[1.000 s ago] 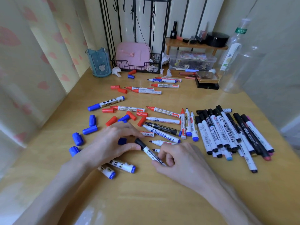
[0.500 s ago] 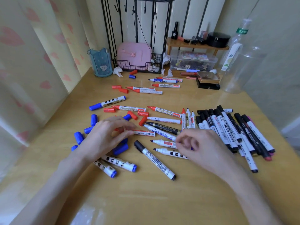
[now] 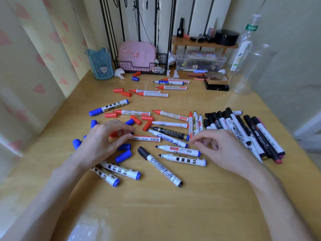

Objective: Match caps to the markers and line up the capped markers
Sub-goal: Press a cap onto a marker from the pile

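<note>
Whiteboard markers with white barrels lie scattered across the middle of the yellow wooden table, with loose red caps and loose blue caps among them. At centre left, our left hand pinches the red end of a red-printed white marker, whose barrel rests on the table. At centre right, our right hand hovers with loosely curled fingers, holding nothing we can see. Its fingertips are near the blue end of a blue-printed uncapped marker. Just below centre, a lone black-capped marker lies diagonally. At the right edge, a row of black-capped markers lies side by side. In the upper left stands a translucent blue pen holder.
</note>
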The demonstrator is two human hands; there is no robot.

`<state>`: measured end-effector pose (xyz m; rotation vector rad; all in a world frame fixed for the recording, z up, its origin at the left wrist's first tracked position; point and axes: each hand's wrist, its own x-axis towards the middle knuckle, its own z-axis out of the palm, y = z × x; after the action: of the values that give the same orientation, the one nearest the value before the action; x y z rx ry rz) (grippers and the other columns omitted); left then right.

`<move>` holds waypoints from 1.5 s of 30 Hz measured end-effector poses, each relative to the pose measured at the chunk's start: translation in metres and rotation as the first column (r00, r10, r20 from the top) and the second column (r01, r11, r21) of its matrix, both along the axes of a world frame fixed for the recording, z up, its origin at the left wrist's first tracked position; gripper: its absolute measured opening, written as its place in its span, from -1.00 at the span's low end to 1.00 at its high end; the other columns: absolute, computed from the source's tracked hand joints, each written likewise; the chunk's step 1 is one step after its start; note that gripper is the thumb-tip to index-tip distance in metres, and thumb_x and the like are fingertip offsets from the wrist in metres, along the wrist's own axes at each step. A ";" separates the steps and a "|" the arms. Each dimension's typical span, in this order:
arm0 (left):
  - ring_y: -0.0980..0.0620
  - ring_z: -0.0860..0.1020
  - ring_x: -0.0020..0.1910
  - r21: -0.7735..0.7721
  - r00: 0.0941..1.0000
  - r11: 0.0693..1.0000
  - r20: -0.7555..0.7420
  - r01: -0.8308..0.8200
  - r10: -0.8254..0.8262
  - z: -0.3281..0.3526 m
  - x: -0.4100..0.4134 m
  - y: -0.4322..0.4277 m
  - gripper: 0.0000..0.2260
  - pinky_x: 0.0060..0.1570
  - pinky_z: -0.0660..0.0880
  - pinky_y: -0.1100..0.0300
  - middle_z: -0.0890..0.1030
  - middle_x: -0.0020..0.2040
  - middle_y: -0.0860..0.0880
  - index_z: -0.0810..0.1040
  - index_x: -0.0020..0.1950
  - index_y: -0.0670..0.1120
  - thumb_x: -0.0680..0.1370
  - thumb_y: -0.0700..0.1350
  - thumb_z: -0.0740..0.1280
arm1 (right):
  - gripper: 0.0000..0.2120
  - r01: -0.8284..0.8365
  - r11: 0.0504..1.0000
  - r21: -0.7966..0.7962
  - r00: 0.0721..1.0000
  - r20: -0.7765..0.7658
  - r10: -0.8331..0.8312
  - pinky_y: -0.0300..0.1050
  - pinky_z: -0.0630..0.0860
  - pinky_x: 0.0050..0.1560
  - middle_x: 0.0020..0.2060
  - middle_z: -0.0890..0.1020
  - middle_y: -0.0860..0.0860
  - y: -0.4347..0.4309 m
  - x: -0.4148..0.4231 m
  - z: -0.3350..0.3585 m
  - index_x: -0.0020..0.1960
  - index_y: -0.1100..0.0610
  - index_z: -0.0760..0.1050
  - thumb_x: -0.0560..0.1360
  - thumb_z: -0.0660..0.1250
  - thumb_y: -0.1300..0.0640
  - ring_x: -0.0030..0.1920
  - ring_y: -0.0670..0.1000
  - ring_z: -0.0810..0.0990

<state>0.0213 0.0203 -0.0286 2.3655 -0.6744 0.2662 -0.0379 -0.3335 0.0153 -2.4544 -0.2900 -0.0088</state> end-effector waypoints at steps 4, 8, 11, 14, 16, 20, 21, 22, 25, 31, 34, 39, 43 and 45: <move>0.07 0.57 -0.09 -0.001 1.000 1.000 -0.004 0.015 -0.015 0.001 -0.002 -0.002 -0.84 -0.14 0.39 0.40 0.62 -0.08 0.16 0.71 0.15 0.11 0.62 0.09 0.43 | -0.85 0.015 1.000 -0.011 0.999 -0.045 -0.016 -0.19 0.43 -0.29 -0.49 0.49 -0.33 -0.004 0.002 -0.002 -0.04 -0.21 0.68 0.58 0.42 0.05 -0.30 0.03 0.59; 0.04 0.57 -0.09 0.009 0.999 1.000 -0.011 0.030 -0.030 0.003 -0.003 -0.002 -0.84 -0.14 0.40 0.37 0.64 -0.06 0.13 0.72 0.13 0.11 0.57 0.03 0.45 | -0.86 0.013 1.000 -0.008 0.998 -0.059 -0.014 -0.12 0.45 -0.27 -0.51 0.48 -0.33 -0.006 0.002 -0.004 -0.03 -0.21 0.68 0.58 0.42 0.04 -0.30 0.13 0.59; 0.03 0.57 -0.10 0.013 1.000 1.000 -0.012 0.021 -0.021 0.004 -0.003 -0.001 -0.85 -0.16 0.41 0.33 0.65 -0.07 0.12 0.72 0.12 0.12 0.56 0.03 0.46 | -0.84 0.027 1.000 0.014 0.999 -0.045 -0.026 -0.14 0.41 -0.31 -0.40 0.56 -0.26 -0.011 0.005 -0.004 -0.04 -0.25 0.68 0.57 0.44 0.04 -0.44 -0.01 0.40; 0.07 0.57 -0.10 0.011 1.000 1.000 -0.010 0.015 -0.015 0.004 -0.004 -0.002 -0.85 -0.15 0.39 0.39 0.66 -0.06 0.15 0.72 0.10 0.11 0.54 0.02 0.47 | -0.84 0.028 0.999 0.035 0.999 -0.029 -0.027 -0.17 0.40 -0.32 -0.30 0.63 -0.16 -0.015 0.007 -0.005 -0.03 -0.26 0.69 0.56 0.46 0.03 -0.45 -0.09 0.31; 0.08 0.56 -0.10 0.013 1.000 1.000 -0.010 0.015 -0.015 0.005 -0.004 -0.002 -0.86 -0.15 0.38 0.40 0.66 -0.05 0.16 0.73 0.09 0.11 0.54 0.02 0.47 | -0.85 0.014 0.999 0.039 1.000 -0.018 -0.013 -0.23 0.39 -0.34 -0.28 0.65 -0.16 -0.014 0.005 -0.003 -0.04 -0.24 0.69 0.55 0.47 0.04 -0.46 -0.09 0.32; 0.09 0.57 -0.10 0.017 1.000 1.000 -0.025 0.002 -0.002 0.008 -0.004 0.001 -0.87 -0.16 0.36 0.42 0.66 -0.05 0.15 0.72 0.08 0.13 0.55 0.04 0.46 | -0.90 -0.085 0.994 0.070 0.995 -0.055 0.089 -0.39 0.38 -0.28 -0.26 0.66 -0.27 0.002 0.000 -0.003 -0.02 -0.11 0.72 0.49 0.54 0.06 -0.37 -0.15 0.51; 0.10 0.58 -0.10 0.013 1.000 1.000 -0.026 -0.009 0.010 0.009 -0.004 0.003 -0.87 -0.16 0.36 0.43 0.67 -0.05 0.17 0.72 0.08 0.14 0.55 0.06 0.44 | -0.89 -0.115 0.993 0.040 0.992 -0.054 0.117 -0.33 0.44 -0.22 -0.21 0.67 -0.26 0.008 -0.001 -0.006 -0.02 -0.13 0.72 0.47 0.56 0.03 -0.27 -0.13 0.56; 0.11 0.59 -0.09 0.010 0.999 1.000 -0.028 -0.021 0.021 0.010 -0.003 0.005 -0.87 -0.16 0.36 0.43 0.67 -0.06 0.18 0.72 0.07 0.15 0.55 0.07 0.44 | -0.87 -0.135 0.991 -0.002 0.990 -0.046 0.135 -0.23 0.50 -0.16 -0.18 0.66 -0.24 0.013 -0.002 -0.010 -0.01 -0.14 0.71 0.45 0.57 -0.01 -0.19 -0.09 0.58; 0.14 0.60 -0.10 0.002 0.998 0.999 -0.045 -0.050 0.050 0.014 -0.003 0.011 -0.91 -0.16 0.41 0.31 0.68 -0.07 0.20 0.71 0.03 0.19 0.55 0.05 0.45 | -0.84 -0.136 0.987 -0.087 0.990 0.013 0.138 -0.11 0.54 -0.11 -0.18 0.61 -0.22 0.021 -0.001 -0.017 -0.01 -0.15 0.70 0.43 0.56 -0.09 -0.14 -0.09 0.55; 0.19 0.64 0.02 0.074 0.980 0.996 -0.187 -0.057 0.070 0.020 -0.005 0.022 -0.82 0.09 0.53 0.09 0.70 -0.03 0.27 0.72 -0.03 0.23 0.42 0.23 0.48 | -0.82 -0.116 0.959 -0.258 0.979 0.131 0.153 -0.09 0.55 -0.14 -0.22 0.56 -0.22 0.030 -0.004 -0.020 0.01 -0.18 0.69 0.43 0.53 -0.16 -0.11 -0.19 0.51; 0.21 0.62 0.03 0.158 0.965 0.986 -0.242 -0.060 0.097 0.020 -0.005 0.026 -0.72 0.13 0.54 0.06 0.68 -0.02 0.26 0.72 -0.02 0.26 0.33 0.32 0.49 | -0.87 -0.104 0.962 -0.252 0.977 0.155 0.146 -0.06 0.57 -0.13 -0.25 0.54 -0.20 0.034 -0.005 -0.020 -0.04 -0.15 0.69 0.43 0.53 -0.11 -0.11 -0.17 0.50; 0.18 0.61 -0.01 0.105 0.977 0.994 -0.209 -0.025 0.047 0.019 -0.005 0.024 -0.79 0.04 0.50 0.21 0.67 -0.04 0.24 0.71 -0.04 0.20 0.42 0.25 0.47 | -0.86 -0.108 0.993 -0.056 0.981 0.156 0.115 -0.10 0.54 -0.02 -0.14 0.56 -0.24 0.032 -0.006 -0.014 -0.01 -0.09 0.60 0.47 0.52 -0.05 -0.04 -0.15 0.54; 0.13 0.58 -0.19 -0.112 0.972 0.993 -0.228 0.032 -0.057 0.022 -0.013 0.000 -0.91 -0.18 0.45 0.21 0.70 -0.12 0.12 0.68 -0.01 0.05 0.55 0.03 0.46 | -0.83 -0.094 0.994 0.047 0.991 0.102 0.089 -0.14 0.55 0.07 -0.07 0.64 -0.23 0.036 -0.007 -0.014 0.08 -0.13 0.50 0.56 0.42 -0.13 0.04 -0.18 0.61; 0.15 0.59 -0.20 -0.173 0.956 0.982 -0.268 0.076 -0.121 0.020 -0.018 -0.012 -0.92 -0.18 0.44 0.32 0.72 -0.12 0.10 0.67 0.03 0.03 0.58 -0.02 0.44 | -0.85 -0.094 0.994 0.061 0.991 0.097 0.088 -0.19 0.55 0.09 0.01 0.64 -0.23 0.037 -0.007 -0.014 0.12 -0.14 0.48 0.60 0.36 -0.14 0.12 -0.23 0.59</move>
<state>0.0036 0.0079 -0.0082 2.1523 -0.6099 -0.0542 -0.0450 -0.2965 0.0016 -2.3772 -0.4365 -0.0932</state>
